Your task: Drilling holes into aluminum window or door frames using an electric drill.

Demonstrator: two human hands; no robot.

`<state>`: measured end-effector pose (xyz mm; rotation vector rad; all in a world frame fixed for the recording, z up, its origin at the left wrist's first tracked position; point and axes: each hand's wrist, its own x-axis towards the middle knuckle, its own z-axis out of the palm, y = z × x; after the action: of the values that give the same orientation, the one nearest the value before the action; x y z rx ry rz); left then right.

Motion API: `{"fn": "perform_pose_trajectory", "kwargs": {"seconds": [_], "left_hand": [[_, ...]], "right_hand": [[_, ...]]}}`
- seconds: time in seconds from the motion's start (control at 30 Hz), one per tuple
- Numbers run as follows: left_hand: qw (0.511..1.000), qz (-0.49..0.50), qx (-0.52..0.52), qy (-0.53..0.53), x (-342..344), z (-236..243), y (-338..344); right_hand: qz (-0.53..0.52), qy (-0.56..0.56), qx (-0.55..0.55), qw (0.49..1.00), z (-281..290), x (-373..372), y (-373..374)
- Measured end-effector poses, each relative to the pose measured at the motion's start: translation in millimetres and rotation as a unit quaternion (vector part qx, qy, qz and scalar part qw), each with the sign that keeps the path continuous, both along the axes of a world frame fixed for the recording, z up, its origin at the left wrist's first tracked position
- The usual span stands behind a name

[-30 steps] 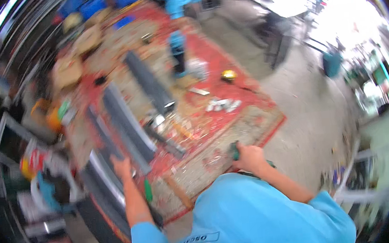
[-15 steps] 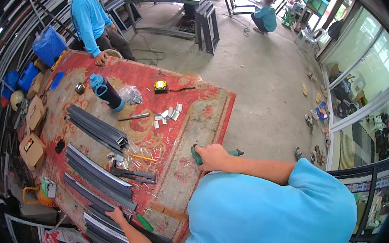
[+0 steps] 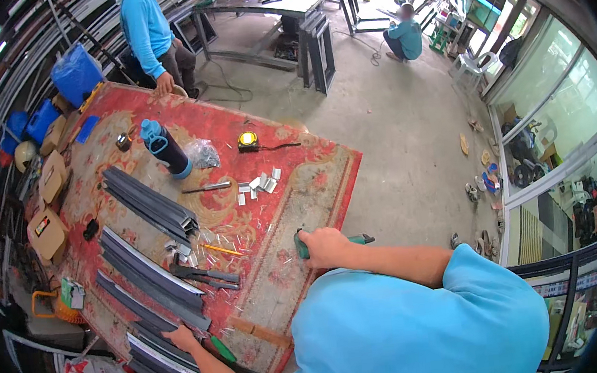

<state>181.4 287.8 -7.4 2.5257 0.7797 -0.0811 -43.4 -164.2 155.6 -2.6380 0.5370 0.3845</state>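
My right hand (image 3: 324, 247) is closed round a green hand tool that looks like a power driver (image 3: 359, 239), held by the table's right side; most of its body is hidden. My left hand (image 3: 181, 337) grips a dark grey metal profile (image 3: 155, 321) among several long strips at the near left. Beside that hand lies a green-handled screwdriver (image 3: 222, 348). Farther up are dark-handled pliers (image 3: 206, 275), a yellow pencil (image 3: 221, 249), small cut silver pieces (image 3: 262, 183) and another bundle of grey profiles (image 3: 149, 198).
A red patterned cloth covers the table (image 3: 287, 144). On it stand a dark blue bottle (image 3: 167, 150), a yellow tape measure (image 3: 247, 142) and a clear plastic bag (image 3: 202, 154). A person in blue (image 3: 147, 35) stands at the far corner; another person (image 3: 406, 36) crouches beyond.
The view has shifted slightly. My left hand stays on the profiles, its fingers drawn in a little. My right hand keeps the green tool in nearly the same place.
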Motion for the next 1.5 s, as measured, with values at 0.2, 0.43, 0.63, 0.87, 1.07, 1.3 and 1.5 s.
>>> {"fn": "perform_pose_trajectory", "kwargs": {"seconds": [0.2, 0.43, 0.63, 0.87, 1.07, 1.3, 1.5], "left_hand": [[1.0, 0.0, 0.013, -0.026, -4, -14, 18], [0.999, 0.02, -0.034, -0.023, 16, -41, 34], [0.887, 0.094, -0.438, -0.109, 25, -32, 58], [0.889, 0.128, -0.387, -0.208, -35, 20, 27], [0.921, 0.123, -0.287, -0.233, -85, 51, -6], [0.856, 0.092, -0.422, -0.283, -128, 61, -1], [0.891, 0.116, -0.353, -0.26, -138, 129, -70]], "right_hand": [[-0.017, 0.001, 0.072, 0.997, -2, -1, -8], [-0.168, -0.095, 0.171, 0.966, -19, -28, -53], [-0.317, -0.299, 0.261, 0.862, 116, -66, -136], [-0.239, -0.657, 0.311, 0.644, 204, -81, -201], [-0.21, -0.709, 0.311, 0.597, 193, -92, -260], [-0.282, -0.643, 0.385, 0.599, 143, -74, -298], [-0.228, -0.698, 0.405, 0.545, 159, -75, -336]]}}
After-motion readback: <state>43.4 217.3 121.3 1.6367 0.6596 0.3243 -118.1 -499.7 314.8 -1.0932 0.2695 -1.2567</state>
